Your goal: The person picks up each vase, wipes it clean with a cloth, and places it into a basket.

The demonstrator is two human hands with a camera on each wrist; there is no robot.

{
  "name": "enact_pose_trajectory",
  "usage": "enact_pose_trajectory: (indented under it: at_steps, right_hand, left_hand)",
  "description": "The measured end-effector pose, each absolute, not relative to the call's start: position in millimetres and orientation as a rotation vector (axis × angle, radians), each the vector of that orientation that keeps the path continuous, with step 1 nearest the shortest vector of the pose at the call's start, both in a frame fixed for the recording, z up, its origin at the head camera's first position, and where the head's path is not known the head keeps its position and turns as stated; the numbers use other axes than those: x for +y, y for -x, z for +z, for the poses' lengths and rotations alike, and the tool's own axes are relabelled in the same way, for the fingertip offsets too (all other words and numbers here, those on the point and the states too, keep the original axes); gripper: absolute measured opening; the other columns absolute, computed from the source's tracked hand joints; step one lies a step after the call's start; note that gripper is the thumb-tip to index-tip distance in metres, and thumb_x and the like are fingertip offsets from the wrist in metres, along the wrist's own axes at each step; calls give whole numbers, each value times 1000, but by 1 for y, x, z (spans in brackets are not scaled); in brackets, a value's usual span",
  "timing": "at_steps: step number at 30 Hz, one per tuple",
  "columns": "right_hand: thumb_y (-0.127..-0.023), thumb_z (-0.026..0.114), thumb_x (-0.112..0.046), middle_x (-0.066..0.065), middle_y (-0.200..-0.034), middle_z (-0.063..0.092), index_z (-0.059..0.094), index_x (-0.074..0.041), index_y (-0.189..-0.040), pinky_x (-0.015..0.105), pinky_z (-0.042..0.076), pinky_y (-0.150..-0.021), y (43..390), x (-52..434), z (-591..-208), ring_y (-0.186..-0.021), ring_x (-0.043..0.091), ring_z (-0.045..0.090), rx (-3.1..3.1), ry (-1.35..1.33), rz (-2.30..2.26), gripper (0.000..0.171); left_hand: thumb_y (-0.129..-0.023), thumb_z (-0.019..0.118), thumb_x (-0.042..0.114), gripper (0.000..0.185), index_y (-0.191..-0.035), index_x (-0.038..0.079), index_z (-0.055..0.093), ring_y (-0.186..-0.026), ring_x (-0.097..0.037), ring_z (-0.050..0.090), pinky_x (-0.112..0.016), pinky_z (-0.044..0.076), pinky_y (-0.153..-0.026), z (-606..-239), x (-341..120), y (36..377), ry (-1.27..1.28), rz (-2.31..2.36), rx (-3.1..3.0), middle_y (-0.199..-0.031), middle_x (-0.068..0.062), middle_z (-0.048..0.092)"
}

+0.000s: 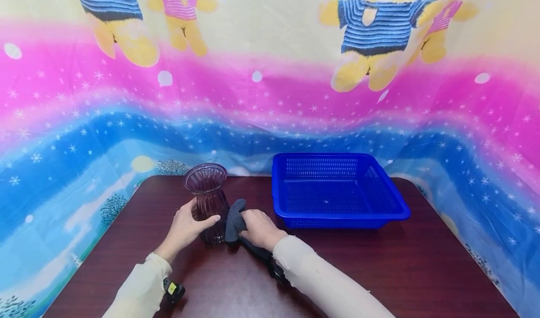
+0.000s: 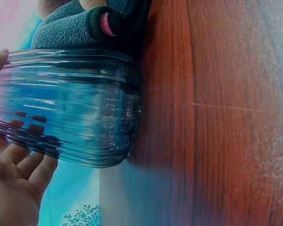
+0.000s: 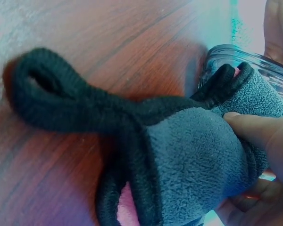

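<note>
A ribbed, purplish glass vase (image 1: 207, 186) with a flared rim stands upright on the table. My left hand (image 1: 187, 226) grips its body, the thumb across the near side and the other fingers behind; the left wrist view shows those fingers through the glass (image 2: 85, 103). My right hand (image 1: 260, 229) pinches a folded dark grey cloth (image 1: 234, 222) against the vase's right side. In the right wrist view the cloth (image 3: 193, 160) has fuzzy fabric, black edging and a bit of pink inside, and the thumb (image 3: 254, 129) presses on it.
A blue plastic basket (image 1: 337, 215) with perforated walls stands at the back right of the dark reddish-brown table (image 1: 236, 285). Behind the table hangs a colourful curtain (image 1: 261, 97) printed with bears.
</note>
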State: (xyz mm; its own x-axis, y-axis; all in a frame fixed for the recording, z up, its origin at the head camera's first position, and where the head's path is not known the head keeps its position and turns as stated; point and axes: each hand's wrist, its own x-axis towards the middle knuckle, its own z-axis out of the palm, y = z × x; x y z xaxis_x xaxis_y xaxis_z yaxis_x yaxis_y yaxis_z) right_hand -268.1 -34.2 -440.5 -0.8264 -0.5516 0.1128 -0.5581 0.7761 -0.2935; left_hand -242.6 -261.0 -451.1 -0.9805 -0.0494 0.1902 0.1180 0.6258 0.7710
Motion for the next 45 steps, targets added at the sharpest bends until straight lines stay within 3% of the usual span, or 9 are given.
enact_pose_trajectory:
  at_steps: [45]
  right_hand:
    - [-84,82,-22,-5,-80,69,72,-13,-91,23,46,-67,255,-15,-431,-72,6,55,-2919,-993,503,15]
  left_hand:
    - [-85,78,50,77,-143,6,52,-126,-37,61,-57,51,-103,-454,-262,244,72,-1260,-2656,-138,-21,63]
